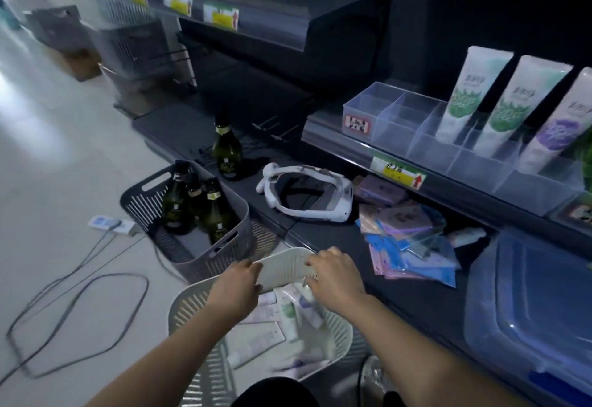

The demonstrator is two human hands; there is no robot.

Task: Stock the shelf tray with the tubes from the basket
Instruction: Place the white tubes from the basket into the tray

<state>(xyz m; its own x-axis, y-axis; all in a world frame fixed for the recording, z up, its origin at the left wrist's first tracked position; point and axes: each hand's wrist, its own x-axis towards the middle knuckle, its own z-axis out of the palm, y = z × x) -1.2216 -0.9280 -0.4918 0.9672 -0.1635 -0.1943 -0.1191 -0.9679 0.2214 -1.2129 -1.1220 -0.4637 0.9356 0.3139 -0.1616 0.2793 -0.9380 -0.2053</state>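
A dim shop aisle with a pale floor [64, 157] and dark shelving. The white basket [189, 304] sits on the floor close below the camera, with loose tubes [288, 310] lying jumbled inside it. The left grip [237, 288] and right grip [333, 278] both curl their fingers over its far rim, holding it. Up to the right, the clear shelf tray [397, 118] has three standing tubes [471, 93] in its right compartments, while its left compartments hold nothing. Just beyond the white basket is a grey basket [144, 205] of dark bottles [176, 201], and one more bottle [227, 150] stands on the bottom shelf. On that shelf also lie a white headset [339, 201], a heap of flat packets [410, 240] and a blue-lidded box [528, 304]. A cable [80, 310] loops across the floor.
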